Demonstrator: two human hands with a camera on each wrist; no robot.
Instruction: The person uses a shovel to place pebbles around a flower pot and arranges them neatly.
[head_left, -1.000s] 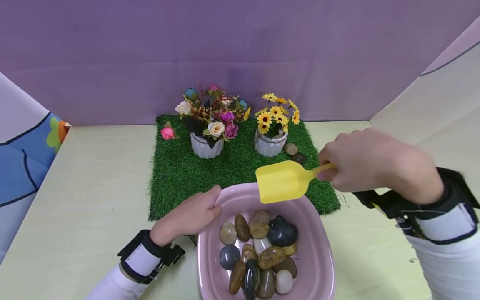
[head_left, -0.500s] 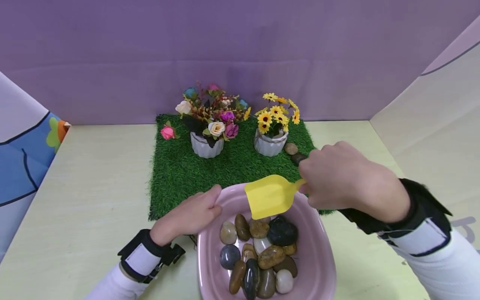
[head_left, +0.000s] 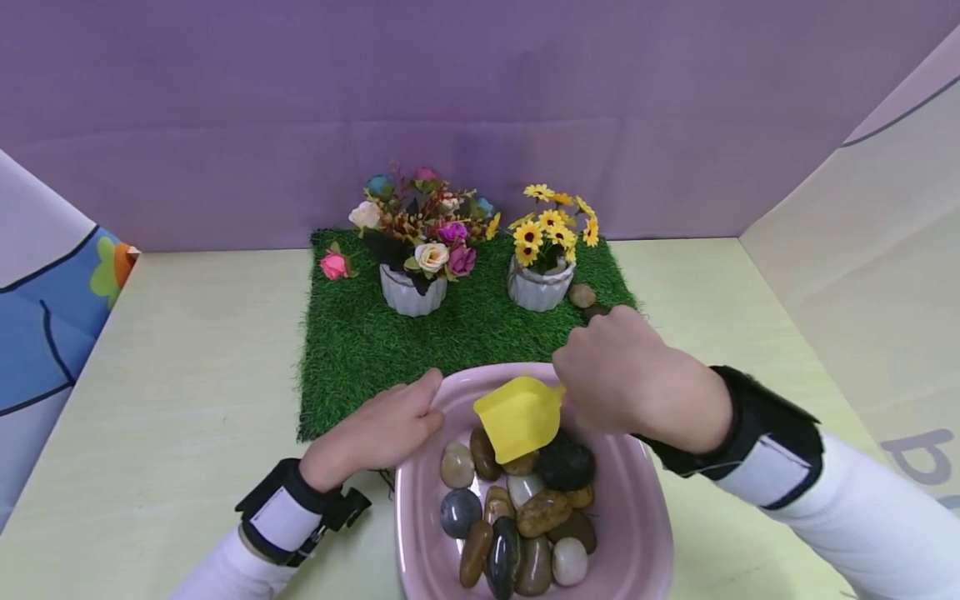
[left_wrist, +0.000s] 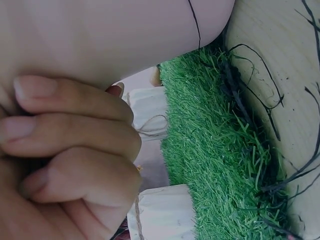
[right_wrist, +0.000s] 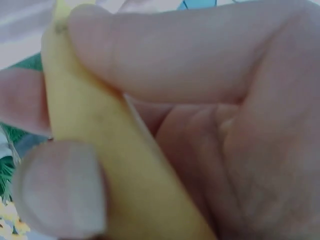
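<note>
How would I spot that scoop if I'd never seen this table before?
Find the big pink basin at the bottom of the head view, then the right hand at its far right corner. The scoop juts leftward from that hand, bright plain yellow and broad-bladed, unlike the rounded brown, black, grey and whitish stones.

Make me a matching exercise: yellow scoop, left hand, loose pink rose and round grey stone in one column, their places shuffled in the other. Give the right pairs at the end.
Things
1. Yellow scoop
2. Left hand
3. Loose pink rose
4. Round grey stone

Places
A. On the green grass mat
B. Lying inside the pink basin
C. Held in the right hand
D. At the basin's rim

Right pairs: 1-C, 2-D, 3-A, 4-B
</note>
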